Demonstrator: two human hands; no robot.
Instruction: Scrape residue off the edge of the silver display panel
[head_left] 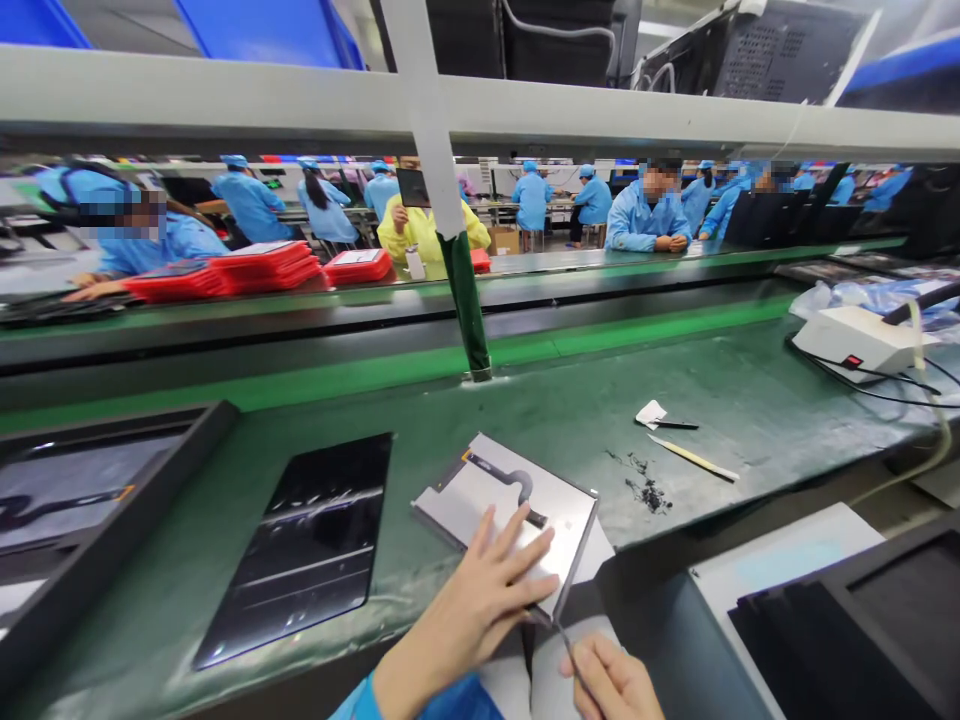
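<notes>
A display panel point(559, 485) lies silver back up at the bench's front edge, with a dark flex cable point(517, 480) curving across it. My left hand point(491, 590) rests flat on the panel, its fingers spread. Just below the panel's near corner, my right hand point(611, 680) is closed in a pinch. From it a thin dark strip point(566, 640) runs up to that corner; whether it is a tool or a peeled edging I cannot tell. A glossy black glass panel point(307, 540) lies to the left.
Black scraps point(651, 492), a yellow-handled knife point(694, 458) and a small black tool point(675, 424) lie on the green bench point(570, 420). A dark tray point(112, 540) with another panel is at left. A white device point(855, 345) with cables stands right. Co-workers sit beyond a post point(469, 310).
</notes>
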